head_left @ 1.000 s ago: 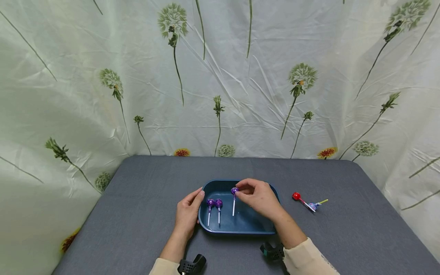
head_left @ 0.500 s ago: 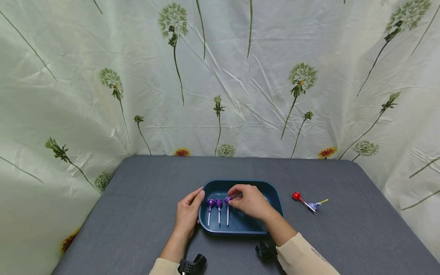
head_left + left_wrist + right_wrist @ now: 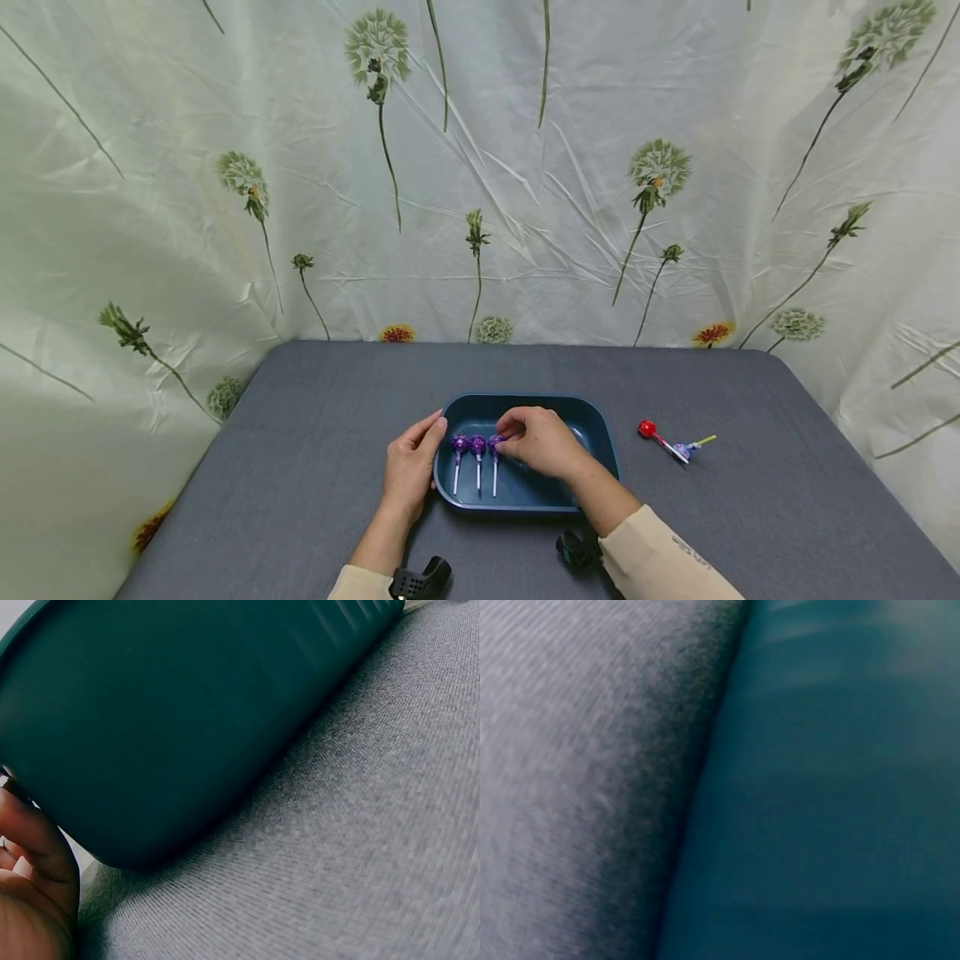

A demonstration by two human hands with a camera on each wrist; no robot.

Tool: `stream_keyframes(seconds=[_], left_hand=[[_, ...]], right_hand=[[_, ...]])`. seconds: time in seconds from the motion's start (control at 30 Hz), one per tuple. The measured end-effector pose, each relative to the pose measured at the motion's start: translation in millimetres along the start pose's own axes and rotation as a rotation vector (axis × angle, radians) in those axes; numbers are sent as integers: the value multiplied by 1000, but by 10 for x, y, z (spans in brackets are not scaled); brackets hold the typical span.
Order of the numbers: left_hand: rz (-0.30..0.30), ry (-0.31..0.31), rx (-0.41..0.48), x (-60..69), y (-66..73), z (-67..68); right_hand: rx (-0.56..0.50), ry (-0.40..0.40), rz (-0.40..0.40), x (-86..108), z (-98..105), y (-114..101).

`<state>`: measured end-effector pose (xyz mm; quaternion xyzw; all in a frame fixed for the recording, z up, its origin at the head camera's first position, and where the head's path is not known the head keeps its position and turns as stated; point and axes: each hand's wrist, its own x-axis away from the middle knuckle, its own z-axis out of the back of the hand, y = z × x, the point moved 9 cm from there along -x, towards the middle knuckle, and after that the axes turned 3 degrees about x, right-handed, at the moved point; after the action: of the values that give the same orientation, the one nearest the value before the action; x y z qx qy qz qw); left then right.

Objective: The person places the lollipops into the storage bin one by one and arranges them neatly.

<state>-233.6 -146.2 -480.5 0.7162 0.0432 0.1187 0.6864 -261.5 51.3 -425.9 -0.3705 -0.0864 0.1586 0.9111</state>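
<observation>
A dark blue tray (image 3: pixel 536 493) lies on the table in the head view. My left hand (image 3: pixel 409 468) grips its left end, thumb on the rim; bent fingers (image 3: pixel 37 847) show against the outer wall in the left wrist view. Inside the tray, two purple-wrapped lollipops (image 3: pixel 459 446) stand side by side at the left, white sticks toward me. To their right is a third purple lollipop (image 3: pixel 495 479), lined up with them. My right hand (image 3: pixel 546 443) pinches its head between thumb and fingers. Only the tray's wall (image 3: pixel 832 810) and the cloth appear in the right wrist view.
On the grey table (image 3: pixel 337 400), right of the tray, a red lollipop (image 3: pixel 647 429) lies with its stick against a blue-wrapped lollipop (image 3: pixel 682 451) with a yellow-green stick. A flowered curtain (image 3: pixel 555 250) hangs behind the table.
My right hand has moved left and toward me within the tray, bringing the third purple lollipop beside the other two. My left hand has stayed on the tray's left end.
</observation>
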Motion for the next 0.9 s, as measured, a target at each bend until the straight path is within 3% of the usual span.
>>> stream_keyframes(seconds=[0.9], left_hand=[[6, -4, -14, 8, 8, -10]], right_hand=[[9, -6, -25, -11, -41, 53]])
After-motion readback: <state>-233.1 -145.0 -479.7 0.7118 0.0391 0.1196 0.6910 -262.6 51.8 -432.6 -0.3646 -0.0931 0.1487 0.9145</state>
